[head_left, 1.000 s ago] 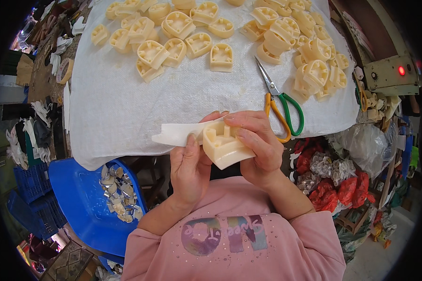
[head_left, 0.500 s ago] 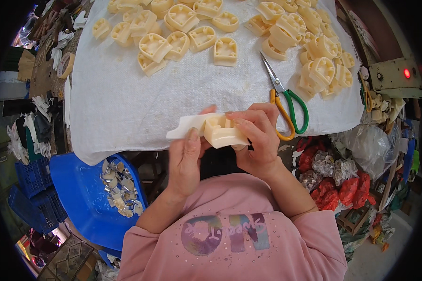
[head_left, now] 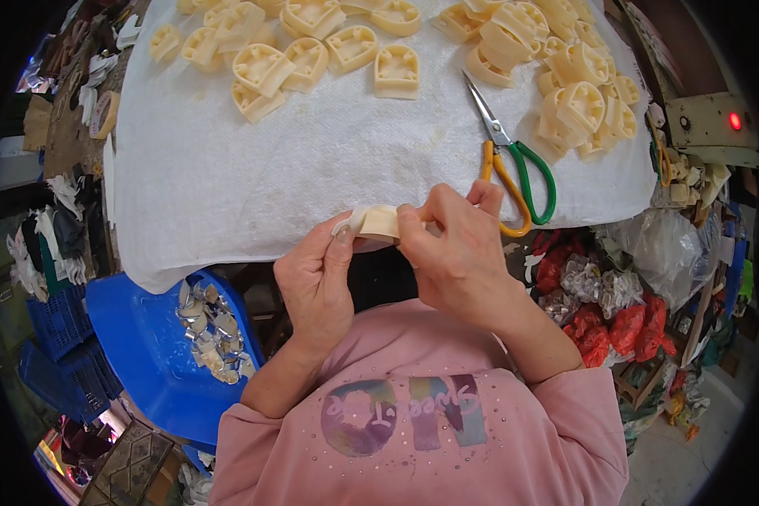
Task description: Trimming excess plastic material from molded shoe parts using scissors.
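In front of my chest, at the near edge of the cloth-covered table, both hands meet at a small cream plastic part, its smooth curved wall facing me. My right hand is closed on the part's right end, fingers bent. My left hand pinches a thin white piece against its left end; whether this is cloth or paper I cannot tell. Fingers hide much of both. Just beyond my right hand lie scissors with one yellow and one green handle, blades pointing away.
Cream D-shaped plastic parts lie loose at the far left of the white cloth; more parts are heaped at the right. A blue tub with shiny metal pieces stands at my left. Plastic bags crowd the right.
The cream part has been turned so its open side no longer shows. My left fingers now cover more of the white piece, and my right hand has closed further round the part.
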`<state>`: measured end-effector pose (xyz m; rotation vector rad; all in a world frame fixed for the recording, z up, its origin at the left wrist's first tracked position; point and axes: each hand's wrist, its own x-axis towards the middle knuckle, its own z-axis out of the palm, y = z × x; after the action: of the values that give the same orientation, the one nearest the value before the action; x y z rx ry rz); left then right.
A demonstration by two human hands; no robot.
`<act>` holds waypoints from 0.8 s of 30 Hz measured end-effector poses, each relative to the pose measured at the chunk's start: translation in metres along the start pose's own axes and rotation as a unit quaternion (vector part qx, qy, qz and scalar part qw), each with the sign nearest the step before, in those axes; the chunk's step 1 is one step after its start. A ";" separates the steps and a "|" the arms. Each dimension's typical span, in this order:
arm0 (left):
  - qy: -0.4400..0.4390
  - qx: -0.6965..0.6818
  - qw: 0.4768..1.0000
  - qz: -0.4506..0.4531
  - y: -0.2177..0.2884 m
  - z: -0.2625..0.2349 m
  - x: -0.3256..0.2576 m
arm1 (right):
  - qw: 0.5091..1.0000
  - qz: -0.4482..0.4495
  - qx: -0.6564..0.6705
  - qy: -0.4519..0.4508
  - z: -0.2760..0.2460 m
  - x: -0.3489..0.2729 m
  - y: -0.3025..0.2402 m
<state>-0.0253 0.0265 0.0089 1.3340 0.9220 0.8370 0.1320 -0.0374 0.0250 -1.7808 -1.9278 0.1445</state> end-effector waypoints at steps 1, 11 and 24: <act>0.002 0.013 1.000 -0.006 0.000 0.001 -0.001 | 1.000 0.003 -0.004 -0.017 0.001 0.000 -0.001; -0.057 0.172 0.981 0.072 0.001 -0.003 0.007 | 0.999 -0.007 -0.009 -0.047 0.000 0.000 0.003; -0.159 0.004 0.986 -0.043 -0.003 -0.021 0.016 | 0.988 0.015 0.152 0.022 0.011 -0.003 0.023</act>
<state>-0.0380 0.0493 0.0048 1.3771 0.7250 0.5343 0.1483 -0.0346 0.0051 -1.5956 -1.7431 0.3857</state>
